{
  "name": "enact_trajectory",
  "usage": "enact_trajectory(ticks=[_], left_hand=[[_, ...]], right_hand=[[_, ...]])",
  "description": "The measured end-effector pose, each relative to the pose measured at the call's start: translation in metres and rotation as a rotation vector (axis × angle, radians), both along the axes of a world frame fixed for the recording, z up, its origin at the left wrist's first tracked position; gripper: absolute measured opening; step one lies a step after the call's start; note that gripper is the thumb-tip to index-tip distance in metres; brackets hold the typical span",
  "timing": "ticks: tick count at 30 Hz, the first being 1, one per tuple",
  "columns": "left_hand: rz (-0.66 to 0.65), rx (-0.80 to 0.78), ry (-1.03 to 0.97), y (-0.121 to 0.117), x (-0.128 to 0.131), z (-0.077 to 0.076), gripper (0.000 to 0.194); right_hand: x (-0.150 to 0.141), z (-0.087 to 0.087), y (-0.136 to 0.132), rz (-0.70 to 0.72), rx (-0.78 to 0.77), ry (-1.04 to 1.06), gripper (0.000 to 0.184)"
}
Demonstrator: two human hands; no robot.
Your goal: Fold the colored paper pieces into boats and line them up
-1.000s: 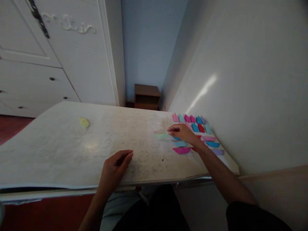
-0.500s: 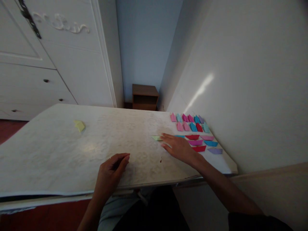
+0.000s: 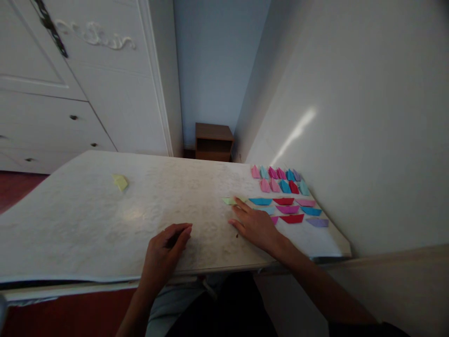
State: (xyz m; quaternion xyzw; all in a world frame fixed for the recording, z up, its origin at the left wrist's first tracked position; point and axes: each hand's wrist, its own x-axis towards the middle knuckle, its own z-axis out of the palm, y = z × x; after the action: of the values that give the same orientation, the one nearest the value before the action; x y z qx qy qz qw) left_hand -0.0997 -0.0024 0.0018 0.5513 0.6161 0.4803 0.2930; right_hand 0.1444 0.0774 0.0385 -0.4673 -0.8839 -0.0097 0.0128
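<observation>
My right hand (image 3: 254, 224) lies flat on the white table (image 3: 105, 224), fingers stretched out, with a fingertip touching a light green folded paper boat (image 3: 229, 201). It holds nothing. To its right lie rows of folded paper boats (image 3: 286, 208) in blue, red, pink and purple, with upright folded pieces (image 3: 278, 180) behind them by the wall. My left hand (image 3: 166, 250) rests near the table's front edge with its fingers curled loosely inward and nothing visible in them.
A yellow folded paper (image 3: 120, 181) lies alone at the far left of the table. A white wall runs along the right side. White cupboards (image 3: 70, 93) and a small brown cabinet (image 3: 213, 140) stand beyond the table.
My right hand set the green boat down left of the rows, then drew back toward me and flattened. The left hand stayed put.
</observation>
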Motion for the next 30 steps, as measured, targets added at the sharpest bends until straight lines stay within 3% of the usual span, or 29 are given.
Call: enact_trajectory(ticks=[3,7,10,13,16,20,22,26,30], left_hand=[[0.002,-0.012,-0.027,-0.001,0.001,0.000,0.030],[0.014,-0.036,-0.170,-0.003,0.003,0.004,0.029],[0.048,-0.040,-0.300,-0.003,-0.004,0.010,0.031],[0.141,-0.001,-0.283,0.004,-0.027,0.014,0.033],[0.257,0.028,-0.089,0.021,-0.072,0.016,0.035],[0.421,-0.063,0.500,0.053,-0.138,0.018,0.038],[0.429,-0.155,0.726,0.067,-0.159,0.019,0.049],[0.431,-0.307,0.831,0.084,-0.171,0.017,0.055],[0.469,-0.279,0.778,0.093,-0.169,0.009,0.036]], right_hand=[[0.003,0.006,-0.007,0.094,0.042,0.167,0.036],[0.005,0.001,-0.022,0.300,-0.087,0.380,0.038],[0.007,-0.015,-0.033,0.320,-0.158,0.499,0.042],[0.012,-0.031,-0.041,0.256,-0.231,0.630,0.040],[0.019,-0.037,-0.041,0.172,-0.362,0.724,0.039],[0.021,-0.039,-0.036,0.128,-0.460,0.744,0.043],[0.021,-0.040,-0.035,0.127,-0.468,0.748,0.043],[0.022,-0.044,-0.034,0.132,-0.478,0.764,0.043],[0.024,-0.045,-0.035,0.143,-0.493,0.765,0.041]])
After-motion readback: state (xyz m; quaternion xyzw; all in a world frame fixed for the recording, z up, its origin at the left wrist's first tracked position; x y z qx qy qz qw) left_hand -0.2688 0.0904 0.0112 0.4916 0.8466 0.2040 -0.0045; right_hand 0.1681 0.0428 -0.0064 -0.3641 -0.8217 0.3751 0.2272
